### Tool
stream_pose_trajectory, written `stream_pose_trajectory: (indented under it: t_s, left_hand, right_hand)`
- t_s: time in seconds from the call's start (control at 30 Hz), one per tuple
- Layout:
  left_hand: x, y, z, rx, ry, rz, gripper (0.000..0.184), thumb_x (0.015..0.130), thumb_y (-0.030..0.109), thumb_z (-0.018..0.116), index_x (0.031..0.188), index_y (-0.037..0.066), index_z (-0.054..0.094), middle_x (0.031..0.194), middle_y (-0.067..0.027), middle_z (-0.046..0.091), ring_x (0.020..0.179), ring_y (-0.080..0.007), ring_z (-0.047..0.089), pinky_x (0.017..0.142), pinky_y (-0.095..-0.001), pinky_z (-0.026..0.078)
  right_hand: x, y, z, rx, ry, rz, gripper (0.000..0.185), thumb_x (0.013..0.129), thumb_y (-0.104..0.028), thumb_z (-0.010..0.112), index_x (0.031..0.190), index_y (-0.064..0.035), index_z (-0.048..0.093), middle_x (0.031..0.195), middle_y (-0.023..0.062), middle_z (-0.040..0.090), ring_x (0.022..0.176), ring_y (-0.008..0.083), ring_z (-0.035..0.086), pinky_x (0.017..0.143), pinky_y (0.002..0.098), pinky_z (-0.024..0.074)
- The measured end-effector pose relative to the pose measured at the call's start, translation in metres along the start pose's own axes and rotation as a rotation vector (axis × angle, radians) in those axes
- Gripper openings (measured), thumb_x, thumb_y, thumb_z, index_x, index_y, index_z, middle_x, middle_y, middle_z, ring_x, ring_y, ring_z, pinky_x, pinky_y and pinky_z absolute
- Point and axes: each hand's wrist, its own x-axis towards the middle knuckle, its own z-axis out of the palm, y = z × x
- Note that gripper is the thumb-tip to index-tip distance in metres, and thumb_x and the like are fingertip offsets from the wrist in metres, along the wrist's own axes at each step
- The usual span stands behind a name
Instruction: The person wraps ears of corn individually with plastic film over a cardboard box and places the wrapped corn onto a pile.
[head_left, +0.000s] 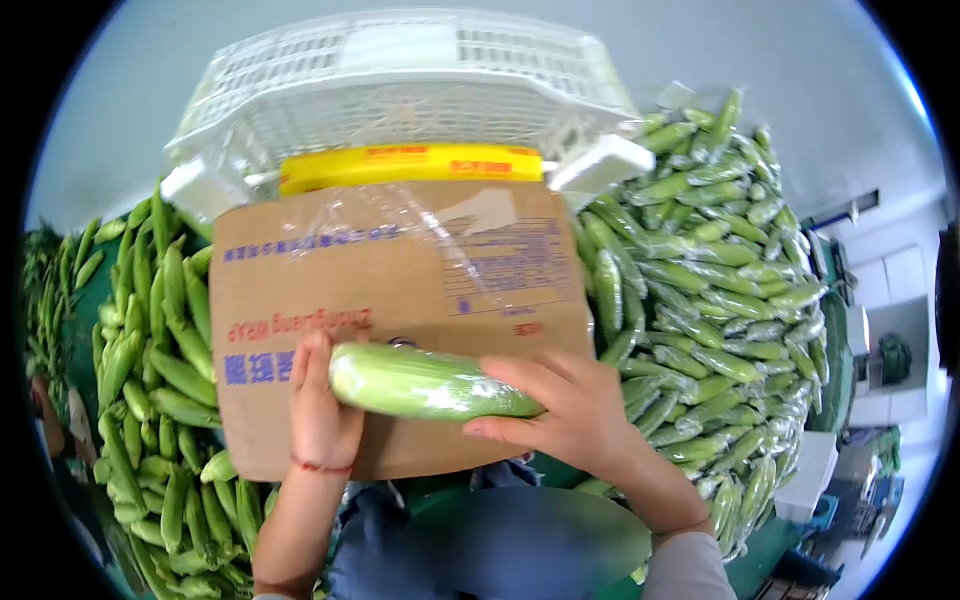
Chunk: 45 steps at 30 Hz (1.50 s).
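Note:
An ear of corn (430,382) in its pale green husk lies sideways over the cardboard box, with shiny clear film around it. My right hand (560,408) grips its narrower right end, thumb below and fingers above. At the wide left end, my left hand (325,405) is upright with the palm side against the corn and the fingers extended upward. A red string is around the left wrist. Beneath both hands is the brown cardboard box (400,270) with printed lettering and clear film over its top.
Behind the box, a yellow roll (410,168) rests in front of a white plastic basket (400,75). Unwrapped corn (170,400) is piled at the left. Film-wrapped ears (720,300) form a large heap at the right. A person's arm shows at the far left edge.

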Motion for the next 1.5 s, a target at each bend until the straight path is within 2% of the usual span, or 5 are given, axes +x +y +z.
stream_pose_trajectory:
  t_s: [0.23, 0.63, 0.9, 1.1, 1.5]
  left_hand:
    - [-0.056, -0.025, -0.014, 0.383, -0.213, -0.72, 0.044, 0.101, 0.047, 0.039, 0.114, 0.009, 0.056, 0.077, -0.0047, 0.065, 0.053, -0.0155, 0.059, 0.037, -0.0221, 0.04]
    - [-0.067, -0.069, 0.126, 1.631, -1.318, 1.042, 0.073, 0.073, 0.026, 0.076, 0.138, 0.009, 0.047, 0.113, -0.0143, 0.06, 0.095, -0.031, 0.063, 0.074, -0.0383, 0.053]
    - [-0.034, -0.003, -0.012, 1.99, -0.725, 1.05, 0.056, 0.076, 0.013, 0.072, 0.128, 0.006, 0.054, 0.133, -0.0211, 0.047, 0.122, -0.0389, 0.048, 0.099, -0.0445, 0.041]
    - [0.026, 0.052, -0.039, 1.864, -0.215, 0.964, 0.062, 0.077, 0.016, 0.074, 0.135, 0.008, 0.051, 0.144, -0.0211, 0.039, 0.127, -0.0392, 0.043, 0.102, -0.0441, 0.039]
    - [0.108, 0.098, 0.002, 1.244, -0.38, 1.244, 0.014, 0.085, 0.004, 0.058, 0.098, 0.007, 0.054, 0.075, -0.0126, 0.063, 0.067, -0.0317, 0.064, 0.056, -0.0393, 0.051]
  right_hand:
    - [0.027, 0.01, -0.013, 1.323, 0.327, -0.129, 0.029, 0.095, -0.022, 0.058, 0.118, -0.0055, 0.054, 0.056, 0.0014, 0.054, 0.049, 0.0166, 0.056, 0.053, 0.0339, 0.0496]
    - [-0.123, 0.103, -0.022, 1.845, 0.904, 0.864, 0.037, 0.091, -0.024, 0.059, 0.121, -0.004, 0.048, 0.095, 0.0118, 0.06, 0.085, 0.0239, 0.063, 0.075, 0.0347, 0.0555]
    - [-0.245, 0.403, -0.328, 0.241, 1.574, 1.02, 0.032, 0.094, -0.026, 0.058, 0.12, -0.0071, 0.053, 0.088, 0.0046, 0.059, 0.072, 0.0166, 0.054, 0.068, 0.0359, 0.0473]
    - [-0.034, 0.149, -0.04, -0.334, 0.077, 0.074, 0.028, 0.088, -0.019, 0.066, 0.112, -0.0065, 0.064, 0.117, 0.0116, 0.063, 0.113, 0.0268, 0.057, 0.095, 0.0365, 0.0447]
    - [-0.001, 0.15, 0.023, 0.327, 0.243, 0.413, 0.014, 0.1, -0.016, 0.05, 0.103, -0.0018, 0.052, 0.097, 0.0063, 0.058, 0.087, 0.013, 0.054, 0.082, 0.0273, 0.0442]
